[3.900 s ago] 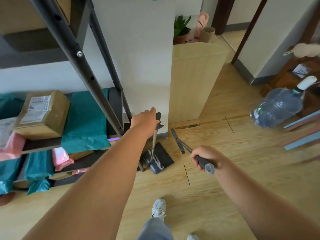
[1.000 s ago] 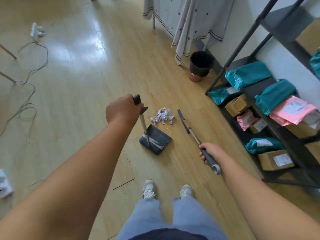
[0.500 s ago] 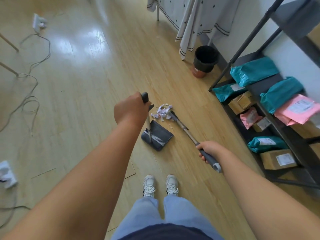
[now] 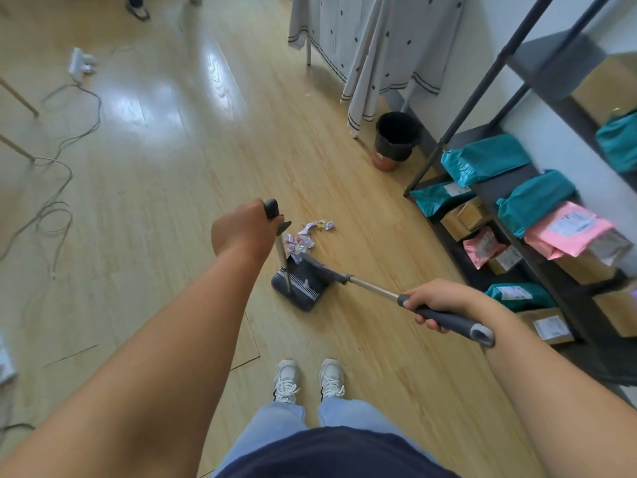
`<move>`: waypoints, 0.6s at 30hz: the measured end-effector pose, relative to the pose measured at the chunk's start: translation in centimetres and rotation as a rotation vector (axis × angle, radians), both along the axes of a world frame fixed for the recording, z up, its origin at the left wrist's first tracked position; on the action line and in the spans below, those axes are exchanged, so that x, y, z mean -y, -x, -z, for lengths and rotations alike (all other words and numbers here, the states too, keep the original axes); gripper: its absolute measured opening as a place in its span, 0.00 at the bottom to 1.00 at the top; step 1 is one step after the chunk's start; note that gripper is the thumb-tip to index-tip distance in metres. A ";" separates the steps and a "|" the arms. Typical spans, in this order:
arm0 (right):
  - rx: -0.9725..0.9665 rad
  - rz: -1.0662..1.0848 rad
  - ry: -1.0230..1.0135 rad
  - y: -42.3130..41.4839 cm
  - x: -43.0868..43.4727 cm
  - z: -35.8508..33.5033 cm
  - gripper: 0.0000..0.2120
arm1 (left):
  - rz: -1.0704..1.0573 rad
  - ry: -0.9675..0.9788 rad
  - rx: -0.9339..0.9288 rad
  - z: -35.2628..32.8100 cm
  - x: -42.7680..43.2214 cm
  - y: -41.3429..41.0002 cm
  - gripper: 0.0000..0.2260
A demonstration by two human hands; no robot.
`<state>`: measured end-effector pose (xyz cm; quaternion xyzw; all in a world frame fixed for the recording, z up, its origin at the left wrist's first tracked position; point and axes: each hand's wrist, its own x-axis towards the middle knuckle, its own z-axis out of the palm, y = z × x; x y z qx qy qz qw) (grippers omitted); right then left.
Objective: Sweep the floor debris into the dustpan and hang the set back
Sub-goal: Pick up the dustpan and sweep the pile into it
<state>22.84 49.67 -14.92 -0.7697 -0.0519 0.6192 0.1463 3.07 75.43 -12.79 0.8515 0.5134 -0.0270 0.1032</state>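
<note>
Grey plastic dustpan (image 4: 299,282) sits on the wooden floor (image 4: 165,174), its upright handle clenched by the left hand (image 4: 243,229). Right hand (image 4: 439,303) grips the broom (image 4: 389,294) handle, fingers (image 4: 429,322) wrapped around it; the broom head lies over the pan's mouth. Paper debris (image 4: 305,236) lies just beyond the pan.

Black bin (image 4: 397,138) beside draped cloth (image 4: 375,39) — parcels (image 4: 484,160) on shelving (image 4: 537,188).
</note>
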 end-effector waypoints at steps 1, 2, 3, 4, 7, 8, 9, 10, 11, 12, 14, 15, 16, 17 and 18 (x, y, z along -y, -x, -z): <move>0.020 0.011 -0.004 0.0 -0.2 0.0 0.15 | -0.007 -0.001 0.002 0.0 0.0 0.2 0.15; 0.041 0.022 -0.008 -0.1 -0.5 0.0 0.15 | -0.012 -0.002 0.001 -0.1 0.0 0.4 0.16; 0.063 0.029 -0.013 -0.1 -0.9 0.1 0.15 | -0.017 0.000 -0.001 -0.1 -0.1 0.6 0.16; 0.085 0.035 -0.018 -0.2 -1.3 0.1 0.14 | -0.023 0.001 -0.005 -0.2 -0.2 0.8 0.16; 0.128 0.079 -0.038 -0.5 -2.7 0.1 0.13 | -0.043 -0.002 -0.017 -0.2 -0.7 1.2 0.16; 0.140 0.103 -0.045 -0.7 -3.3 0.1 0.12 | -0.053 -0.002 -0.015 -0.2 -0.9 1.4 0.16; 0.152 0.126 -0.051 -0.9 -3.8 0.2 0.12 | -0.061 -0.006 -0.014 -0.1 -1.1 1.5 0.16; 0.162 0.146 -0.054 -1.2 -4.4 0.5 0.12 | -0.066 -0.015 -0.016 0.0 -1.4 1.7 0.16; 0.165 0.166 -0.061 -1.4 -5.1 0.8 0.12 | -0.064 -0.026 -0.017 0.0 -1.7 1.7 0.16; 0.167 0.186 -0.069 -1.5 -5.6 1.0 0.12 | -0.057 -0.039 -0.017 0.0 -1.8 1.9 0.17; 0.167 0.211 -0.081 -2.4 -7.3 2.0 0.12 | -0.054 -0.055 -0.014 0.3 -2.4 1.7 0.17; 0.172 0.217 -0.082 -2.9 -8.2 2.5 0.12 | -0.049 -0.063 -0.016 0.3 -2.5 1.6 0.17; 0.169 0.213 -0.078 -3.5 -9.4 3.2 0.12 | -0.052 -0.072 -0.022 0.6 -2.8 1.3 0.17; 0.170 0.210 -0.076 -4.0 -10.3 3.7 0.12 | -0.048 -0.083 -0.023 0.6 -2.7 1.3 0.17; 0.167 0.204 -0.072 -4.4 -11.3 4.2 0.12 | -0.046 -0.092 -0.027 0.7 -2.7 1.2 0.17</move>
